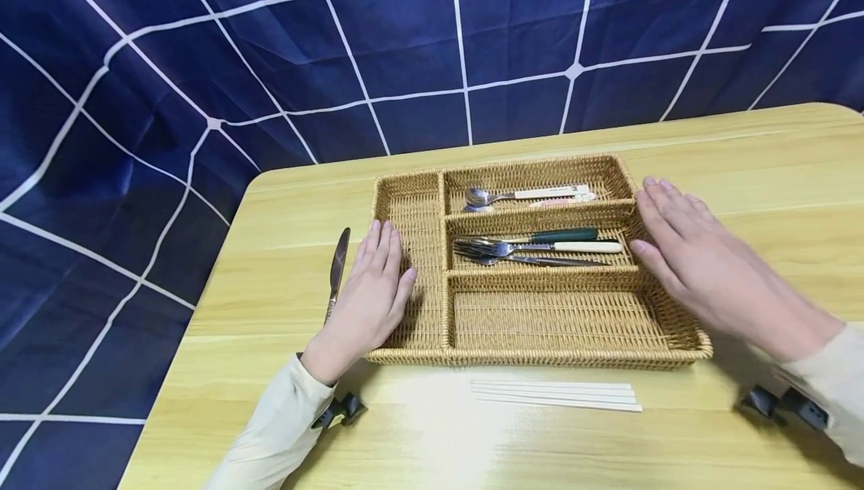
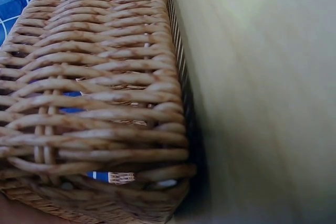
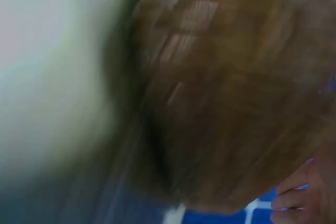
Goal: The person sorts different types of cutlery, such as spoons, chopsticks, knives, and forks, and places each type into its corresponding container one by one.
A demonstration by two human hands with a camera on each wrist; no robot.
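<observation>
Pale sleeves [image 1: 280, 415] are being held over the bench [image 1: 270, 250]. Now the wicker tray [image 1: 540, 357] is being flanked by the left grip [image 1: 367, 291] and right grip [image 1: 691, 254], fingers held straight.

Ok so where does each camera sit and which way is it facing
Head: on the head, facing forward and down at the wicker tray; left grip, right grip and sleeves show.
Left wrist: worn there, facing the tray's woven side close up; some skin, lower left.
Right wrist: worn there, facing a blurred brown surface, likely the tray; fingers, lower right.
Shared: both wrist views show blue cloth.
</observation>
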